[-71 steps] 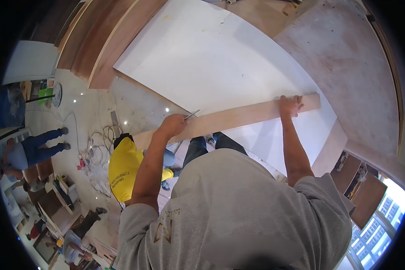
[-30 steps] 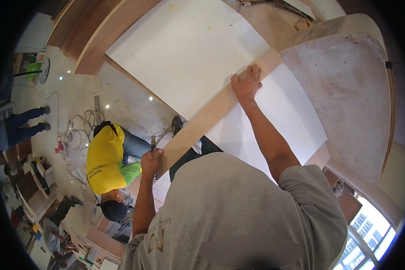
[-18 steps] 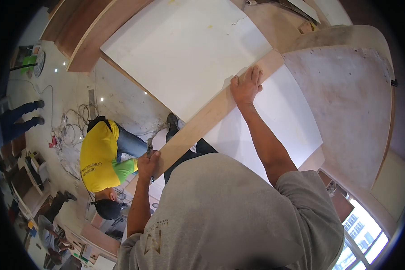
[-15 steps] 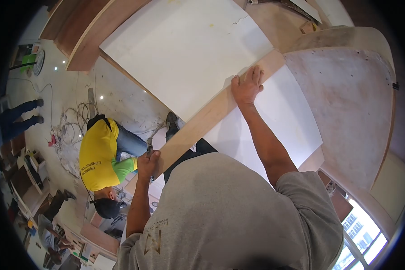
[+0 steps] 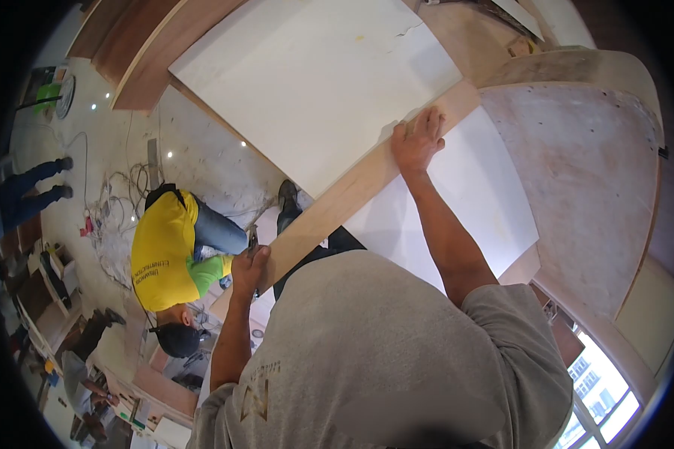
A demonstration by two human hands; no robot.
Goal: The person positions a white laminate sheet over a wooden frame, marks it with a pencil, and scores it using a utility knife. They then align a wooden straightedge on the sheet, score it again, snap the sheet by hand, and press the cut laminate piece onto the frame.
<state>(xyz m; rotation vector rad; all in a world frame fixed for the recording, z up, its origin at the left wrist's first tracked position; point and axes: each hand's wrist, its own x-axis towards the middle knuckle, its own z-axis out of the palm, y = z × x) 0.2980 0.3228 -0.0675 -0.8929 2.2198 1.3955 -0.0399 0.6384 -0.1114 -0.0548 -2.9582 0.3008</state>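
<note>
My left hand (image 5: 250, 269) is closed around a dark metal hand tool (image 5: 253, 238) beside the near end of a long plywood strip (image 5: 337, 200). The tool points up past my thumb; its exact kind is hard to make out. My right hand (image 5: 418, 142) lies on the strip towards its far end, palm down with fingers slightly spread. The strip runs diagonally, with a large white panel (image 5: 314, 82) on its far side and another white panel (image 5: 457, 202) on its near side.
A co-worker in a yellow shirt (image 5: 157, 254) crouches at the left, close to my left hand. Cables (image 5: 131, 179) lie on the floor behind them. Curved wooden panels (image 5: 577, 165) stand at the right. Other people and wooden pieces are at the far left.
The view has shifted slightly. Both hands keep their places on or by the strip. The co-worker's head and arm have moved a little.
</note>
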